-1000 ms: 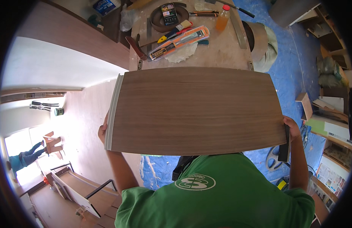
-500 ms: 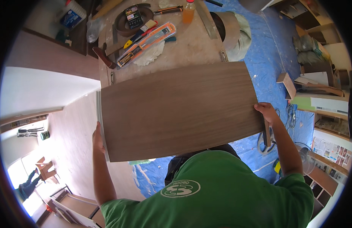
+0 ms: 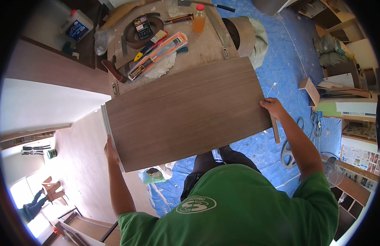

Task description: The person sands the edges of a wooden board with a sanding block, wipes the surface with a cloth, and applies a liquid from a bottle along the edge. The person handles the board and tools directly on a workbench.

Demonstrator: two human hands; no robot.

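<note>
- Left hand (image 3: 111, 150) holds the wood board (image 3: 188, 115) by its left edge, fingertips hidden.
- Right hand (image 3: 272, 107) grips its right edge, thumb on top, other fingers hidden.
- Board: between both hands' fingers.
- Beyond the fingers, it hides part of the worktable (image 3: 200, 51).

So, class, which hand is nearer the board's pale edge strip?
Left: the left hand is at the pale edge strip; the right hand holds the board's opposite end.

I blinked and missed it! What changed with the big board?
The board turned, so it slants now: its right end swung forward, and the right hand moved with it. Nothing was taken or let go: that hand and the left hand still hold its ends. The bottle and paintbrush stayed on the table.
</note>
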